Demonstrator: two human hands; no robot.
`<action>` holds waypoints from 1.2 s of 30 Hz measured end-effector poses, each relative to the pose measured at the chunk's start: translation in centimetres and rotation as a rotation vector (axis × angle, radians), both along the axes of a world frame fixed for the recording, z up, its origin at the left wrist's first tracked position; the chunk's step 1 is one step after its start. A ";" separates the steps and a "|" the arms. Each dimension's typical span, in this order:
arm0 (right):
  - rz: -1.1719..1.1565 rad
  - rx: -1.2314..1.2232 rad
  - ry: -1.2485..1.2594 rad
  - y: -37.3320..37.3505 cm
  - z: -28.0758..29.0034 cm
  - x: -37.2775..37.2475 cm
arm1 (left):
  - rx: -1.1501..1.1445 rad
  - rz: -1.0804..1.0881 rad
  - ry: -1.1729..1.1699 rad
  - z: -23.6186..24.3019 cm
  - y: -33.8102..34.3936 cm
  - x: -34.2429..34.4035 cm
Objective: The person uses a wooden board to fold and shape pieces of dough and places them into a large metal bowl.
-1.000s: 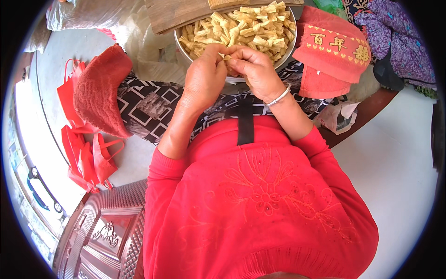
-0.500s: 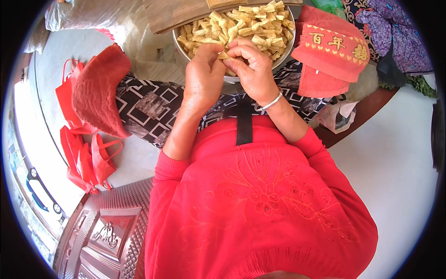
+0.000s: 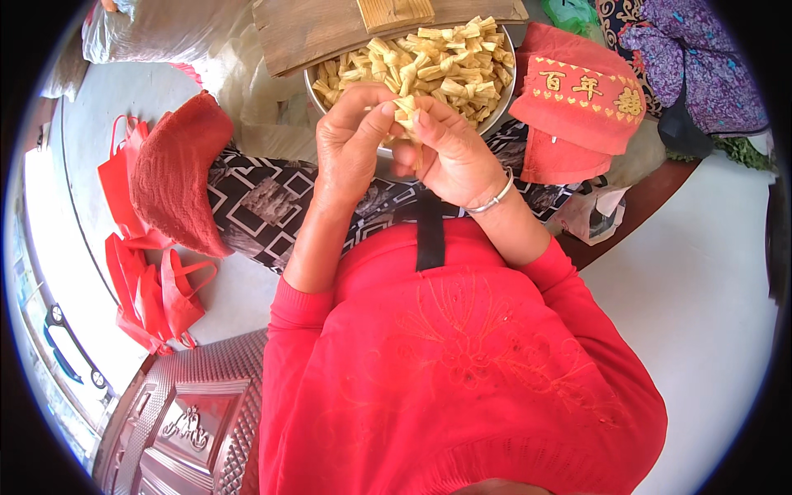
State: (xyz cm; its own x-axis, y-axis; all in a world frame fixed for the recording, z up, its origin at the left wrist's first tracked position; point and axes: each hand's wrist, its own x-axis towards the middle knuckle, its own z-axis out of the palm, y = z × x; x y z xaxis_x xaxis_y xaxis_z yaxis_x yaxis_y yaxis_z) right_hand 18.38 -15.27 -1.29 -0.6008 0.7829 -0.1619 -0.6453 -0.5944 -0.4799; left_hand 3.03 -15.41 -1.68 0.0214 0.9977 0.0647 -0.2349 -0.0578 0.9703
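Between my two hands, over the near side of a round metal basin, is a pale yellow knotted strip [image 3: 406, 109] that looks like tofu skin. My left hand [image 3: 351, 148] pinches its left side between thumb and fingers. From the other side, the thumb and fingers of my right hand [image 3: 455, 155] are closed on it too, with a short end hanging below. A heap of similar yellow knots [image 3: 466, 62] fills the basin [image 3: 509, 97]. Some of my fingertips are hidden behind the strip.
A wooden board [image 3: 301, 33] with a small wood block [image 3: 396, 11] lies across the basin's far side. Red towels cover my left knee [image 3: 177, 173] and right knee [image 3: 569, 103]. Red bags [image 3: 181, 289] lie at left, beside a dark red embossed panel [image 3: 198, 404]. Purple patterned cloth [image 3: 701, 70] is far right.
Both hands have drawn slightly nearer to me and up off the heap. The knotted strip now shows plainly between them, and my right hand has turned, with its fingers curling underneath.
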 end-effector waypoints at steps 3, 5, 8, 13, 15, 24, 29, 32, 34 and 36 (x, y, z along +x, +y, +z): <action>0.045 -0.004 0.126 -0.7 2.2 0.2 | -0.121 -0.145 -0.351 3.5 -0.4 0.5; 0.098 0.035 0.259 -1.2 5.2 0.2 | 0.069 -0.173 -0.374 6.2 -0.7 1.2; 0.071 0.162 0.573 -3.2 10.7 -1.1 | 0.431 -0.230 -0.270 11.4 -1.5 1.7; -0.022 -0.022 1.170 -5.4 18.3 -3.4 | 0.744 -0.193 -0.337 15.3 -1.9 4.7; 0.107 0.148 1.037 -5.6 17.7 -2.9 | 0.792 -0.136 -0.371 15.4 -2.1 5.4; 0.303 0.439 0.717 -6.2 14.3 -1.8 | 0.847 0.050 -0.436 15.8 -3.6 6.9; 0.315 0.467 0.702 -6.3 14.2 -2.6 | 0.877 0.099 -0.466 16.3 -3.8 7.0; 0.280 0.473 0.686 -5.7 14.7 -3.1 | 0.950 0.051 -0.449 16.2 -3.1 6.7; 0.294 0.476 0.691 -5.3 14.6 -3.6 | 0.939 0.056 -0.417 16.3 -3.3 6.2; 0.295 0.484 0.673 -5.0 14.7 -3.4 | 0.928 0.050 -0.403 16.1 -3.2 6.0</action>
